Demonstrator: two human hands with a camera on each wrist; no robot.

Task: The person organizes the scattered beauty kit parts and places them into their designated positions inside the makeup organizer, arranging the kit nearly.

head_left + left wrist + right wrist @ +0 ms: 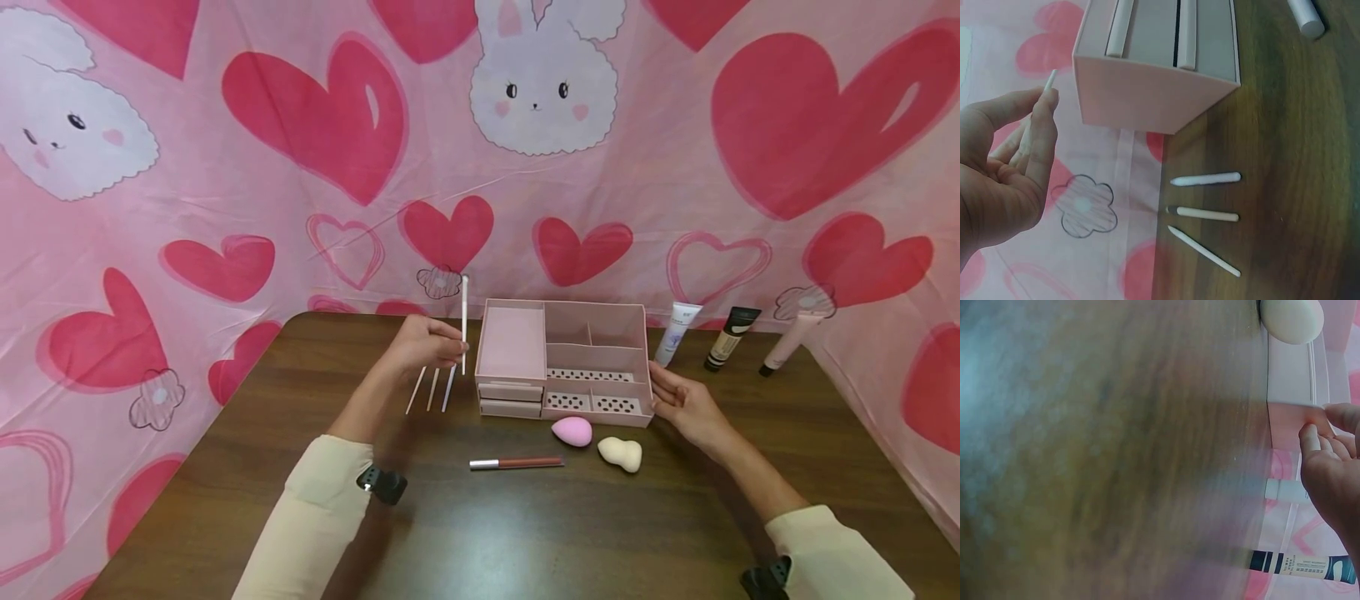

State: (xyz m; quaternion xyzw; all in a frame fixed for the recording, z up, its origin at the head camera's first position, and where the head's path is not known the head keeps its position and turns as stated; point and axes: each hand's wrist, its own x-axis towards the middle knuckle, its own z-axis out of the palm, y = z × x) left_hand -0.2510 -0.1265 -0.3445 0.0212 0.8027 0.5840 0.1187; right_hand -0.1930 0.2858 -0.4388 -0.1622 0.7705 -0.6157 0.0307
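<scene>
In the head view my left hand pinches a slim white makeup brush between thumb and fingertips, held upright left of the pink organizer. The left wrist view shows the brush's end poking out past the fingertips of that hand. My right hand rests its fingertips against the organizer's right side wall. In the right wrist view, the thumb and fingers of this hand are close together at that wall. Three more thin brushes lie on the table below the left hand.
A pink sponge, a cream sponge and a lip gloss tube lie before the organizer. To its right stand a white tube, a black-and-beige tube and a pink tube. Patterned cloth hangs behind the wooden table.
</scene>
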